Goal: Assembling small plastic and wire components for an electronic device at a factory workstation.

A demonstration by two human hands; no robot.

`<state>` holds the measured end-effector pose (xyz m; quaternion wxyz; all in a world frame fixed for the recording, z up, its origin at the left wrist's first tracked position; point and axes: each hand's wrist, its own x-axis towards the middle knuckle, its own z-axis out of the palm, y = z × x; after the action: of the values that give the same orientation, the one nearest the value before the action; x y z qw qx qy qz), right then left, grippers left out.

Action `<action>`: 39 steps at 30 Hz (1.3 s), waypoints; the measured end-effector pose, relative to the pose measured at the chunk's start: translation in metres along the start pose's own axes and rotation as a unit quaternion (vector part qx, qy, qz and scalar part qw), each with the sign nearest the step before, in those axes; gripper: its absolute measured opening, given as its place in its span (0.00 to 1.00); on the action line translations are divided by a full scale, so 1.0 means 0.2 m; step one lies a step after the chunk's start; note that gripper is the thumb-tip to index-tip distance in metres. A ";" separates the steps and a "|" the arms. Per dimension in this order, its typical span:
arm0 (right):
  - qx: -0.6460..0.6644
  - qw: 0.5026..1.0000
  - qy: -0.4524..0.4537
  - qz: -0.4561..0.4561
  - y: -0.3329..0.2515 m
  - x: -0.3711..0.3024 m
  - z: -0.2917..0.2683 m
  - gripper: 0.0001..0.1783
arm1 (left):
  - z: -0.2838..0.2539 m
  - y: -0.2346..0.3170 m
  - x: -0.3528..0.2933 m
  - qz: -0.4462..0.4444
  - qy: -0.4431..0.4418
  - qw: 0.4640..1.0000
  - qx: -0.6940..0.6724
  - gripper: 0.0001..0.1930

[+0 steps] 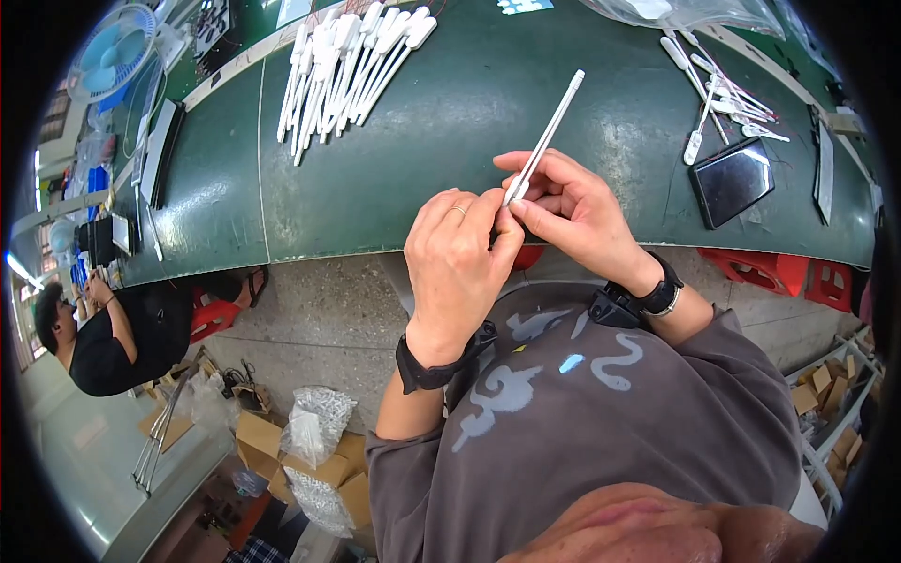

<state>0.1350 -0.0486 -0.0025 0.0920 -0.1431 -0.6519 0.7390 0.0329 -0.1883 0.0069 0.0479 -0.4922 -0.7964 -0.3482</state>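
Note:
A slim white plastic stick (553, 122) slants up and away from my hands, above the green table. Its lower end lies between the fingers of both hands, where the wider part is half hidden. My left hand (457, 249) pinches that lower end with thumb and forefinger. From the other side my right hand (580, 206) grips the stick just above, thumb against forefinger, the other fingers curled or loosely extended. At the far left of the table lies a fanned pile of similar white sticks (343, 75) with wide heads and thin red wires.
More white wired sticks (713, 89) lie at the right, beside a black phone (732, 181). A clear plastic bag (685, 11) rests at the far edge. The green table (394, 202) ends just before me. Red stools (755, 269) stand below; another person (122, 328) sits at left.

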 end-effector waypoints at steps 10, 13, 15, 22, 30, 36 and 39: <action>0.089 0.996 0.027 -0.009 0.01 -0.02 0.01 0.23 | 0.00 0.05 -0.02 0.040 0.027 0.996 0.069 0.10; 0.084 0.996 0.034 -0.017 -0.01 -0.01 -0.03 0.23 | 0.02 0.05 0.00 0.052 0.036 0.996 0.068 0.11; 0.127 0.992 0.021 -0.006 -0.03 -0.02 -0.05 0.19 | 0.01 0.06 0.02 0.021 0.022 0.999 0.010 0.11; 0.121 0.992 0.014 -0.014 -0.02 -0.04 -0.09 0.12 | -0.01 0.06 0.02 0.005 0.004 0.998 -0.068 0.10; 0.209 0.978 0.004 -0.016 0.04 -0.02 -0.06 0.12 | -0.03 0.04 -0.01 -0.019 0.065 0.991 -0.118 0.10; 0.288 0.956 -0.016 0.048 0.06 -0.03 -0.01 0.15 | -0.02 -0.01 -0.05 0.006 0.111 0.984 -0.137 0.12; 0.276 0.960 -0.029 0.049 0.07 -0.02 0.01 0.14 | -0.01 -0.04 -0.08 0.008 0.119 0.983 -0.138 0.13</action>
<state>0.1391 -0.0540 -0.0147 0.0725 -0.1230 -0.4175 0.8974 0.0333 -0.2034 -0.0017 0.0765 -0.4551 -0.7253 -0.5108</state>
